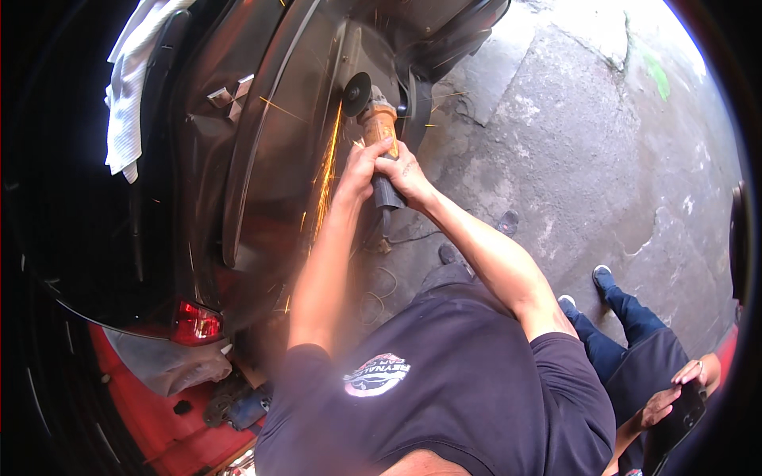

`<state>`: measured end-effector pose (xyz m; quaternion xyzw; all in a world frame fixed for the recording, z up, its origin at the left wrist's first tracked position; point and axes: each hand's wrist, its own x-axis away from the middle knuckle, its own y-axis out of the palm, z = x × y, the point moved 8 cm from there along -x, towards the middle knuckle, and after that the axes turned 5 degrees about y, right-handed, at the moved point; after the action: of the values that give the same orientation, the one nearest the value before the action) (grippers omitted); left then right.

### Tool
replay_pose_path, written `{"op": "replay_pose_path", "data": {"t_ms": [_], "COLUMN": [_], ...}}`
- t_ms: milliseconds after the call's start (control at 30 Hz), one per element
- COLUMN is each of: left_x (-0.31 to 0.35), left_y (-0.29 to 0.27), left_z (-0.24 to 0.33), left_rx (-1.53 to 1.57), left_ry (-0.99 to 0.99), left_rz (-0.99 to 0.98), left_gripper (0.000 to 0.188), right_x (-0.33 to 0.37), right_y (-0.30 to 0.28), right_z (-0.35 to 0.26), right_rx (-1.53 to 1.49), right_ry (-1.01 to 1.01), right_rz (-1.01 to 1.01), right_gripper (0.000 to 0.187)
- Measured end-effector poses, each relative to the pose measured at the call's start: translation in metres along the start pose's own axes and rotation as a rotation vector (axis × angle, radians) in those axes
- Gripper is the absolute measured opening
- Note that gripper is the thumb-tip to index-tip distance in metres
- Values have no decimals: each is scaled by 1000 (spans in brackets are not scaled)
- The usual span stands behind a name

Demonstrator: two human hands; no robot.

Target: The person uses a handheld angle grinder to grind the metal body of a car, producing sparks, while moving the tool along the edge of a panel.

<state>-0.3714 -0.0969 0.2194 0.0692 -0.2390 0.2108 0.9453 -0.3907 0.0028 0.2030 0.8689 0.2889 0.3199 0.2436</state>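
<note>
Both my hands are closed on an angle grinder (pixel 379 125) with a worn orange-yellow body and a dark rear end. My left hand (pixel 359 168) grips it from the left side, and my right hand (pixel 407 174) wraps round it from the right. At its front end a dark round disc (pixel 356 96) meets, or is very close to, the bare lower side of a black car (pixel 305 143). Orange sparks (pixel 328 170) stream down from the disc toward my left forearm. The exact contact point is too small to make out.
A power cord (pixel 417 238) trails from the grinder over the grey concrete floor (pixel 548 143). At left are a red tail light (pixel 197 323) and a white cloth (pixel 127 103) on the car. Lower right, another person (pixel 635 349) holds a phone (pixel 681 416).
</note>
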Motion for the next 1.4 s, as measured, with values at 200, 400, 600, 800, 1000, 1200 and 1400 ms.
{"op": "replay_pose_path", "data": {"t_ms": [200,400,600,800,1000,1200,1400], "left_x": [7,10,0,-5,10,12,3], "left_y": [-5,-7,-2,1,-6,-16,-12], "left_z": [-8,-8,-1,0,-5,-10,-12], "left_rx": [-36,-53,-34,-47,-48,-34,-21], "left_ry": [-9,-6,17,1,-25,-8,8], "left_rz": [52,36,4,15,72,78,33], "left_gripper": [39,40,42,44,42,37,35], "right_x": [1,2,-2,-7,-4,2,2], "right_y": [-2,0,-1,-5,-2,4,5], "right_z": [10,14,-4,0,13,14,9], "right_rx": [37,27,61,14,49,84,-3], "right_ry": [-10,-12,-19,-11,-17,-4,-5], "right_rz": [7,7,-17,7,-7,-1,-21], "right_gripper": [72,73,71,71,74,74,70]}}
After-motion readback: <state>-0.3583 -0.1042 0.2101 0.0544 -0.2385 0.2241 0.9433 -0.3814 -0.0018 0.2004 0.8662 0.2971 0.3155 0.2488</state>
